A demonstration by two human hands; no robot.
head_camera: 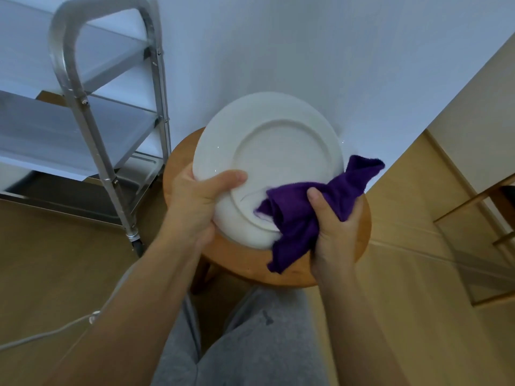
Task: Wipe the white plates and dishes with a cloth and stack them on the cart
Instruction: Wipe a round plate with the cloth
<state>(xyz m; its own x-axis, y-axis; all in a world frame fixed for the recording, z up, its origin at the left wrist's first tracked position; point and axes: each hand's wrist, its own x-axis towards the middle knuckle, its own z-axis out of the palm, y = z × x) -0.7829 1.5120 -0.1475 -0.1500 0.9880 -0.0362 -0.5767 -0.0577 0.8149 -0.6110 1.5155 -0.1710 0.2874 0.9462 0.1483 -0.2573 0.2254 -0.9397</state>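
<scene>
A large white plate (pixel 273 151) is held tilted above a round wooden stool (pixel 328 271), its underside with the foot ring facing me. My left hand (pixel 195 199) grips the plate's near left rim, thumb lying across the face. My right hand (pixel 334 227) grips a bunched purple cloth (pixel 306 210) and presses it against the plate's lower right part. The cloth's loose ends stick out up right and hang below the rim. The metal cart (pixel 83 107) with its shelves stands to the left.
A white wall runs behind the stool. Wooden floor lies on the left, with a white cable (pixel 55 330) across it. Wooden furniture (pixel 473 207) stands at the right. My grey trouser legs (pixel 250 344) are at the bottom. The cart has a castor wheel (pixel 136 243) near the stool.
</scene>
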